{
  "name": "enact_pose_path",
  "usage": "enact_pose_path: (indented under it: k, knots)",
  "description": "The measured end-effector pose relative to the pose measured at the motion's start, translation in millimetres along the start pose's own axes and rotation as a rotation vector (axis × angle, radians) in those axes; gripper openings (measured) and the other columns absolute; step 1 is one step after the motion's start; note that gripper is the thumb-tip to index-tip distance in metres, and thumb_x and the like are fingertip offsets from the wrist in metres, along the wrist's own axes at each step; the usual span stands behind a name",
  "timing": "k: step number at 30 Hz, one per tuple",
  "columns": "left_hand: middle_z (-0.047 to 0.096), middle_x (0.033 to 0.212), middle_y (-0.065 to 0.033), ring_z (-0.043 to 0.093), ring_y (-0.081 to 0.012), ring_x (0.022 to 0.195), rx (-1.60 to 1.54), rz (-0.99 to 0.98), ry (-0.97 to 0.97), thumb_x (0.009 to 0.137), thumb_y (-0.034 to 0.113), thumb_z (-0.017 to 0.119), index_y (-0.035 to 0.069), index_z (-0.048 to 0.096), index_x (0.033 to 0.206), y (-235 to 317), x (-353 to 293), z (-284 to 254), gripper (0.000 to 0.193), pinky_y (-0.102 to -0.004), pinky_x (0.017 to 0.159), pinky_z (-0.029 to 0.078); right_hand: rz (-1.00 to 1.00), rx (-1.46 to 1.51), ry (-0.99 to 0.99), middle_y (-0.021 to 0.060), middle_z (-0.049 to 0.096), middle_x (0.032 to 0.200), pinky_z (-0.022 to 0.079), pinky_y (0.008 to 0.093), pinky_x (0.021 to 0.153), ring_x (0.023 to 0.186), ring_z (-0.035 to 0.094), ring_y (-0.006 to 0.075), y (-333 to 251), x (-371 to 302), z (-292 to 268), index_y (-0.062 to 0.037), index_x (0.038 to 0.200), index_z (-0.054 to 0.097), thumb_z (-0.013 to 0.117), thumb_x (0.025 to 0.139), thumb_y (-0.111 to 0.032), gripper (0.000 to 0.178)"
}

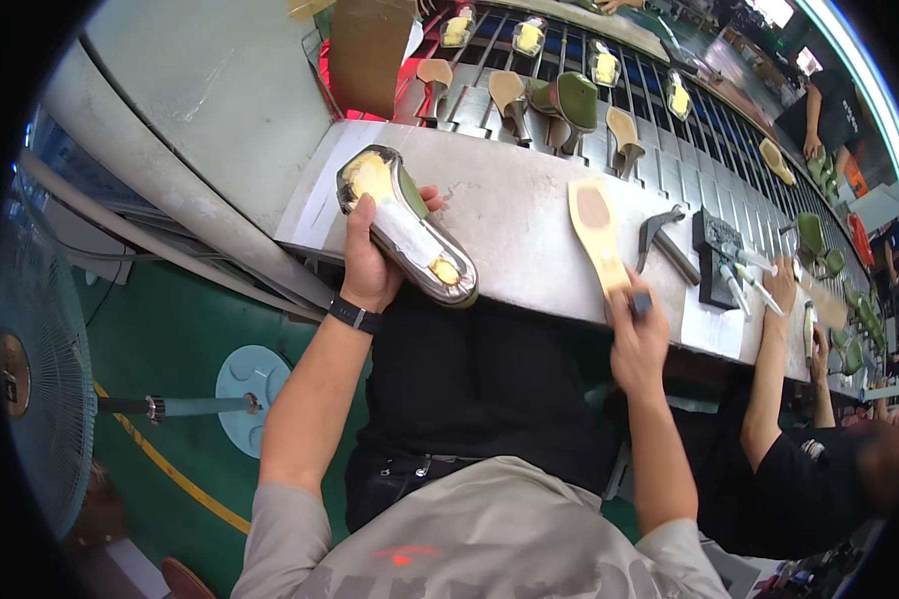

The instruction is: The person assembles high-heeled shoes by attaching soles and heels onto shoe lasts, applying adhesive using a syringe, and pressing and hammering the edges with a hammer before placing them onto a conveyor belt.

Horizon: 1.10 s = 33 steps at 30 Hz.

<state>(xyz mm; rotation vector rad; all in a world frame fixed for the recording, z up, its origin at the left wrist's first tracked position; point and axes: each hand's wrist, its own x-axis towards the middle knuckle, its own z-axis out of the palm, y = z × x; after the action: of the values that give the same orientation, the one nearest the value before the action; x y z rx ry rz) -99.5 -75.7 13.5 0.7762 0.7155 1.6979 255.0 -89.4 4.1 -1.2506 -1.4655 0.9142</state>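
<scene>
My left hand (372, 265) is wrapped round a green shoe upper on a last (406, 230), held above the near left of the worktable. Its underside faces up, with a white middle strip and yellow patches at both ends. My right hand (637, 339) grips a beige shoe sole (594, 225) by its near, narrow end. The sole's wide end points away over the table and bears a darker oval patch. A small dark piece, perhaps the heel tip, shows by my right fingers, which are slightly blurred. The two shoe parts are well apart.
On the pale worktable (509, 200), a hammer (674, 255) lies right of the sole, beside a black holder (714, 260) and white brushes (754, 290). Beyond runs a conveyor (649, 110) with heeled soles (506, 90) and lasted uppers. A co-worker's arm (769, 369) reaches in at right; a fan (45, 349) stands left.
</scene>
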Motion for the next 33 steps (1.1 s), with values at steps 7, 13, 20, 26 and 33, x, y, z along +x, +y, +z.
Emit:
enact_pose_path:
  k: [7, 13, 20, 26, 33]
  knots:
    - [0.064, 0.133, -0.0232, 0.064, -0.0321, 0.123, 0.117, 0.076, -0.192, 0.093, 0.056, 0.057, -0.006, 0.048, 0.147, 4.6, 28.0, 44.9, 0.083, -0.0436, 0.110, 0.048, 0.537, 0.783, -0.049, 0.0269, 0.068, 0.130, 0.060, 0.0431, 0.091, 0.106, 0.074, 0.0340, -12.0, -92.8, -26.8, 0.0010, 0.153, 0.040, 0.048, 0.111, -0.045, 0.063]
    - [0.059, 0.145, -0.0231, 0.057, -0.0309, 0.137, 0.316, 0.075, -0.423, 0.082, 0.043, 0.076, -0.003, 0.038, 0.156, -5.9, 36.0, 73.0, 0.095, -0.0417, 0.114, 0.046, 0.594, 0.713, -0.245, 0.0156, 0.076, 0.094, 0.064, 0.0389, 0.078, 0.083, 0.077, 0.0251, -10.1, -29.9, 11.8, 0.0065, 0.113, 0.069, 0.072, 0.100, -0.010, 0.021]
    - [0.059, 0.143, -0.0287, 0.058, -0.0386, 0.136, 0.097, -0.057, -0.286, 0.098, 0.023, 0.066, 0.003, 0.029, 0.163, 49.8, 48.8, 112.1, 0.077, -0.0503, 0.114, 0.049, 0.144, 0.568, -0.381, 0.0243, 0.076, 0.095, 0.066, 0.0436, 0.074, 0.089, 0.078, 0.0313, -82.9, -11.3, 11.3, 0.0131, 0.114, 0.065, 0.067, 0.104, -0.024, 0.038]
    - [0.061, 0.142, -0.0292, 0.062, -0.0373, 0.135, 0.168, -0.045, -0.470, 0.098, 0.002, 0.061, 0.003, 0.038, 0.158, 61.5, 17.7, 139.6, 0.063, -0.0487, 0.114, 0.051, 0.298, 0.878, -0.599, 0.0226, 0.074, 0.115, 0.065, 0.0406, 0.087, 0.100, 0.075, 0.0251, -152.7, 1.1, 34.3, 0.0131, 0.128, 0.063, 0.056, 0.109, -0.010, 0.031]
    - [0.060, 0.144, -0.0303, 0.061, -0.0358, 0.135, -0.133, -0.272, -0.398, 0.096, 0.034, 0.079, -0.003, 0.047, 0.146, 70.6, -3.1, 137.4, 0.071, -0.0468, 0.113, 0.051, 0.161, 0.641, -0.559, 0.0165, 0.075, 0.092, 0.060, 0.0348, 0.069, 0.079, 0.072, 0.0206, -143.4, -2.5, 52.1, 0.0095, 0.108, 0.067, 0.056, 0.107, -0.018, 0.029]
